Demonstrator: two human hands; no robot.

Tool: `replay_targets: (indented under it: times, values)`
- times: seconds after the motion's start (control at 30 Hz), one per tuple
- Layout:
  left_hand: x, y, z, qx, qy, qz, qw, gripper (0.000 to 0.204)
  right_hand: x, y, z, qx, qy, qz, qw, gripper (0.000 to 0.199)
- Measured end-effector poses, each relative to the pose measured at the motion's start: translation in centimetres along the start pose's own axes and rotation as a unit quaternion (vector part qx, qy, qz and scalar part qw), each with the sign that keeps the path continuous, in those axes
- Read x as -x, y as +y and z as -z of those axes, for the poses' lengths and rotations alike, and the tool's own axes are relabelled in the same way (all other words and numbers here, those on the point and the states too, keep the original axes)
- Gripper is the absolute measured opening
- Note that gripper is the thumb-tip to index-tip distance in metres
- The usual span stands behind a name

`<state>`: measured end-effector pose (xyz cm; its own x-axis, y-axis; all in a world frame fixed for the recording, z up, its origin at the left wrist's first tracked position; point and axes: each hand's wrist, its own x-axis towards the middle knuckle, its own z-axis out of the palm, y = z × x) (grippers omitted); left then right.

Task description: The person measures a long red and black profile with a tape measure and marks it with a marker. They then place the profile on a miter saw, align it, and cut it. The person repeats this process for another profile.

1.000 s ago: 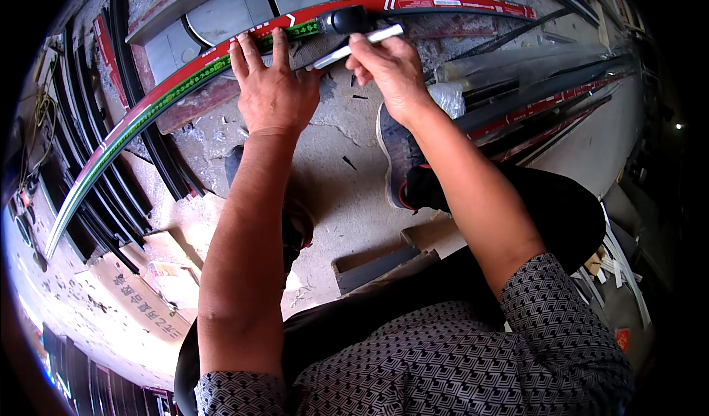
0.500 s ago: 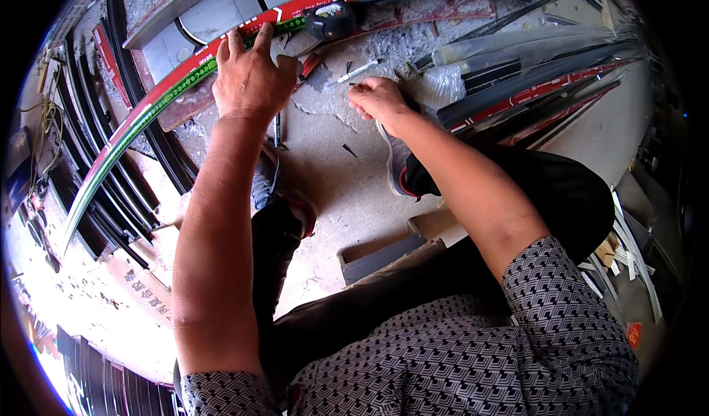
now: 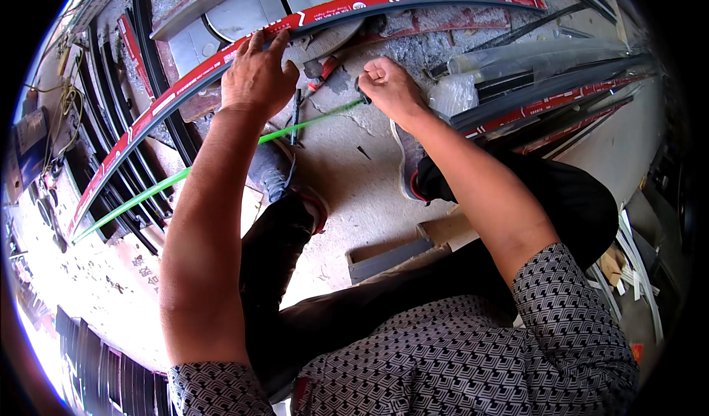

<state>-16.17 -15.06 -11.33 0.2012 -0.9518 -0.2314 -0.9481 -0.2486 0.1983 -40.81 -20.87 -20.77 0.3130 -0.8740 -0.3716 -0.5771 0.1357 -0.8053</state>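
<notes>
A long strip [image 3: 336, 8], red on top with a grey edge, arcs across the far side. My left hand [image 3: 258, 76] lies over it, fingers stretched onto the red face and thumb apart. To the right, my right hand [image 3: 391, 87] is closed in a fist at a dark tape measure [image 3: 362, 93], mostly covered by the hand. Its bright green blade [image 3: 314, 120] runs down to the left, passing beneath my left forearm, toward the strip's near left end. Close to the left hand, a red-handled tool [image 3: 323, 74] lies on the floor.
Behind the strip is a grey metal machine table [image 3: 240, 9] with a round plate. Plastic-wrapped dark and red strips [image 3: 546, 91] lie at the right, more black strips [image 3: 111, 113] at the left. A grey open channel piece [image 3: 388, 259] sits near my legs.
The tape measure has left the strip and is now at my right hand, its blade hanging away below the strip. The white pen beside that hand no longer shows. My left hand stays on the strip.
</notes>
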Motion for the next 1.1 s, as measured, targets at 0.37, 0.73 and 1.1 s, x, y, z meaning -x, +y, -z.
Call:
replay_targets:
  times: [0.37, 0.73, 1.1]
  values:
    - [4.3, -9.8, 6.1, -0.050, -0.052, -0.055, 0.996, 0.048, 0.2, -0.2, 2.6, 0.115, -0.022, 0.063, 0.991, 0.030]
    - [11.5, -20.4, 2.6, -0.117, 0.047, 0.161, 0.979, 0.081, -7.7, -7.5, 7.6, 0.444, 0.007, 0.334, 0.831, 0.071]
    - [8.6, -26.9, 0.1, -0.151, 0.031, 0.154, 0.976, 0.054, -11.6, -7.9, 8.3, 0.527, -0.029, 0.298, 0.795, 0.070]
